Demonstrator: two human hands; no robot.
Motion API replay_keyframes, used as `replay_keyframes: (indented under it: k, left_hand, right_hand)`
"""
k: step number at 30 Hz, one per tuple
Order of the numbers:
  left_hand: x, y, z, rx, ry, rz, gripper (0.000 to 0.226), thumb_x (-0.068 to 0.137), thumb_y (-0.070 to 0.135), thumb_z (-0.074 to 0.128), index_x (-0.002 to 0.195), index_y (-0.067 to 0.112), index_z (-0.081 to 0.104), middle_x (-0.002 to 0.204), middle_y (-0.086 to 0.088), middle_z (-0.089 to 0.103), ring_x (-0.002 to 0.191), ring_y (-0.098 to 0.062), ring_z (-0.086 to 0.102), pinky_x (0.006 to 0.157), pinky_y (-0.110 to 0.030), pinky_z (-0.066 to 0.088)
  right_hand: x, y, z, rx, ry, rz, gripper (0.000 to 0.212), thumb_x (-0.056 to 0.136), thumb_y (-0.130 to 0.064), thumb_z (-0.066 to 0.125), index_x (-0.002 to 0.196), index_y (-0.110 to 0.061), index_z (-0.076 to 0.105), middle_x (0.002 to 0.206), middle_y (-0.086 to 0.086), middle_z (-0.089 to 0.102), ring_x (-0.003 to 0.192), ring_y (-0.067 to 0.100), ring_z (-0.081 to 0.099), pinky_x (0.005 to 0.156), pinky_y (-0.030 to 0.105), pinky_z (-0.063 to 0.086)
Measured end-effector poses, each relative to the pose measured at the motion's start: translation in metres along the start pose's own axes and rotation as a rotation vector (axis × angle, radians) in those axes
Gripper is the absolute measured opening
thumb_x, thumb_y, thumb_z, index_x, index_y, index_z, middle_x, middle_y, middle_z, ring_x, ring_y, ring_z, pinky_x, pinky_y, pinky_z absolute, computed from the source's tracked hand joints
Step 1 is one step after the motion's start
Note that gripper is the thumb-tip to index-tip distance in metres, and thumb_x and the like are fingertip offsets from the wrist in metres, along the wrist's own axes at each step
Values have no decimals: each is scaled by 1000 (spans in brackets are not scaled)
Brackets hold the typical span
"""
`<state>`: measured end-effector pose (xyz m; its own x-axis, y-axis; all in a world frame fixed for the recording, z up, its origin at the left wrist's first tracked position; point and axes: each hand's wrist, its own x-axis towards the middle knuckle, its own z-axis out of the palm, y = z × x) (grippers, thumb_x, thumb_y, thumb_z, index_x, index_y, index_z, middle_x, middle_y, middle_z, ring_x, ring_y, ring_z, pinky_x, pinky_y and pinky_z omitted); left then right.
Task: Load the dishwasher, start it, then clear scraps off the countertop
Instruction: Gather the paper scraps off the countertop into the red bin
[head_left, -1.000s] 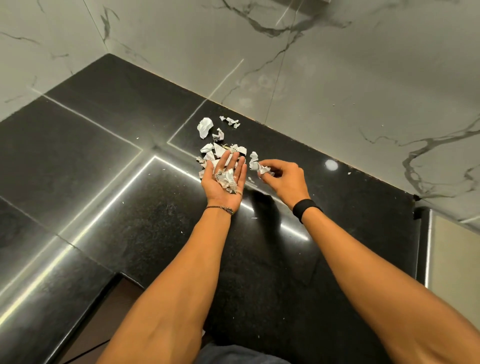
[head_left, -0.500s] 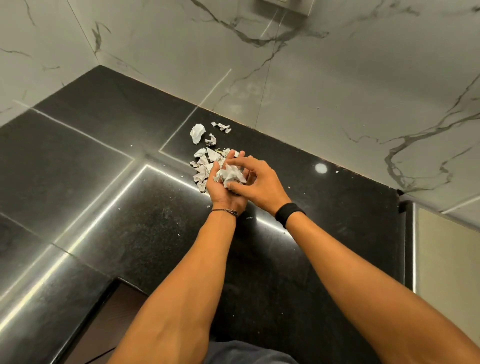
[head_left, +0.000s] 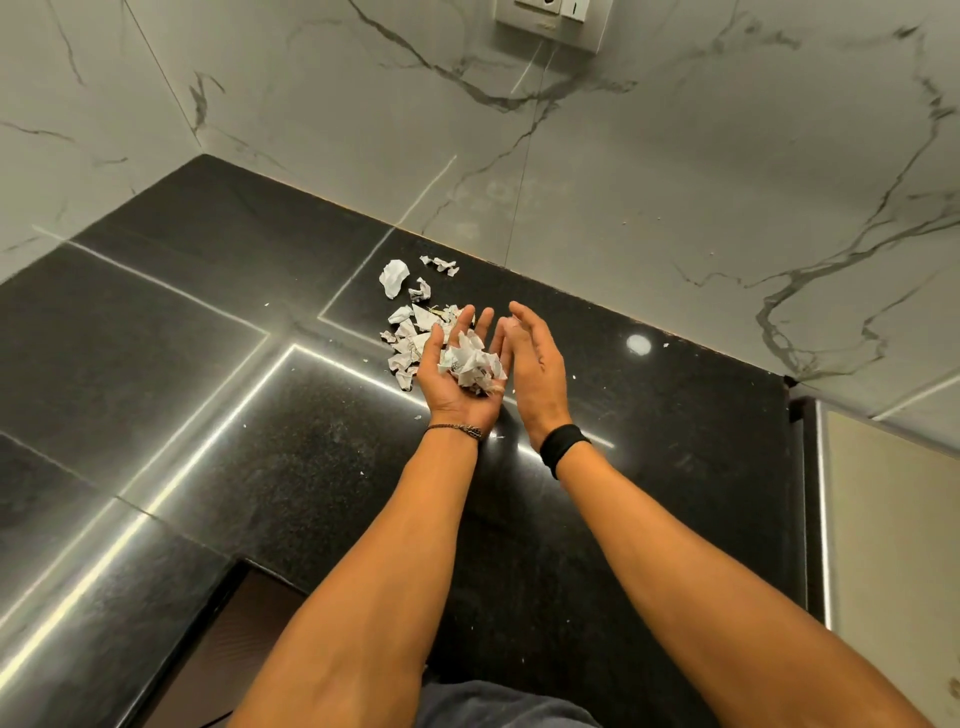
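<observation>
My left hand (head_left: 451, 384) lies palm up over the black countertop (head_left: 208, 374), fingers straight, carrying a small heap of crumpled paper scraps (head_left: 470, 364). My right hand (head_left: 535, 369) stands edge-on just right of it, fingers straight, holding nothing. More torn paper scraps (head_left: 408, 338) lie on the counter just left of and behind my left hand. A larger crumpled scrap (head_left: 392, 278) and two smaller ones (head_left: 440, 265) sit further back near the wall. The dishwasher is out of view.
Marble wall tiles (head_left: 623, 208) rise behind the counter, with a socket plate (head_left: 550, 21) at the top. Tiny white crumbs (head_left: 418, 417) dot the counter around my hands. A dark opening (head_left: 234, 639) cuts into the counter's near left edge. A pale surface (head_left: 893, 519) adjoins on the right.
My right hand brought a pinched scrap over to the left palm, dropped it there, and has now drawn back open. The heap in my left palm has grown.
</observation>
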<state>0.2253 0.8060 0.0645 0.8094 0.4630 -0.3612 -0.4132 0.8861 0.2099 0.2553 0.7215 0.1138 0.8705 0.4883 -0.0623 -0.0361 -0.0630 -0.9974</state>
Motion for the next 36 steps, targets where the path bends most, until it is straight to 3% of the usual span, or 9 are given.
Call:
replay_keyframes:
  k: [4,8,12,17,20,23,26,31,36]
  left_hand:
    - [-19,-2,2,-6,-19,47,46,99,46,51,125,11,65,131,-15,62,121,-32,59,121,-47,31]
    - [-45,-1,4,24,-42,130,53,97,48,52,131,8,61,136,-17,59,127,-34,53,121,-48,31]
    - [-84,-2,12,90,-22,212,49,101,47,48,122,7,65,129,-16,65,121,-32,60,118,-48,37]
    - [-145,-13,9,132,-2,329,55,105,48,38,132,5,60,122,-16,71,111,-32,69,99,-45,53]
    - [-183,-21,-1,71,22,394,56,105,48,37,128,4,62,126,-16,68,111,-33,68,98,-46,54]
    - [-220,-32,-20,40,72,472,52,105,46,38,120,4,66,115,-13,71,103,-29,71,90,-42,57]
    - [-256,-37,-45,17,168,567,48,107,40,36,122,4,64,115,-13,69,106,-28,67,90,-40,58]
    - [-315,-42,-81,-19,313,618,45,110,30,31,128,1,59,119,-14,65,108,-27,64,107,-42,47]
    - [-352,-37,-119,-21,464,594,52,109,38,31,136,1,57,106,-16,73,100,-30,69,89,-41,56]
  right_hand:
    - [-15,-6,12,135,46,92,47,104,-46,45,142,-19,52,132,-10,57,118,-3,56,89,11,47]
    - [-38,-15,18,307,-5,126,43,105,-45,37,132,-16,54,107,-16,61,86,-14,65,69,6,49]
    - [-71,-22,21,371,-42,129,35,103,-49,43,119,-23,60,115,-3,70,99,6,71,81,22,56]
    - [-119,-23,18,418,-115,138,38,100,-51,52,122,-22,64,117,0,72,106,17,71,96,42,56]
    - [-155,-21,11,486,-168,179,44,98,-50,55,124,-16,64,114,3,74,106,22,71,93,40,56]
    - [-192,-14,6,533,-218,236,43,97,-48,56,118,-11,66,107,5,76,101,23,73,85,36,58]
    - [-231,3,7,537,-298,284,42,95,-49,60,113,-12,69,108,9,75,104,27,72,91,43,56]
    - [-292,28,18,533,-380,404,23,99,-27,61,114,-12,71,112,11,74,109,29,69,101,47,53]
    - [-325,53,34,469,-394,519,31,98,-28,63,121,-8,68,114,11,73,107,27,70,95,42,57]
